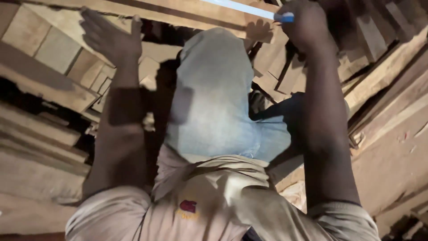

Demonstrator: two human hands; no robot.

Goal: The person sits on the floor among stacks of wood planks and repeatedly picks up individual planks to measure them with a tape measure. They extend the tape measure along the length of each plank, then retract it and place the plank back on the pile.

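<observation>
My left hand (109,38) lies flat, fingers together, on a wooden plank (58,47) at the upper left. At the upper right my right hand (303,24) is closed on the blue handle of a saw (249,10), whose long pale blade runs up and left across a wooden board (178,11) at the top. Between my arms my raised knee in light blue jeans (218,89) rests over the wood.
Stacked planks and offcuts (40,134) fill the left side. More timber pieces (370,40) crowd the upper right, and a broad board (392,147) slopes along the right. Dark gaps show between the stacks below my knee.
</observation>
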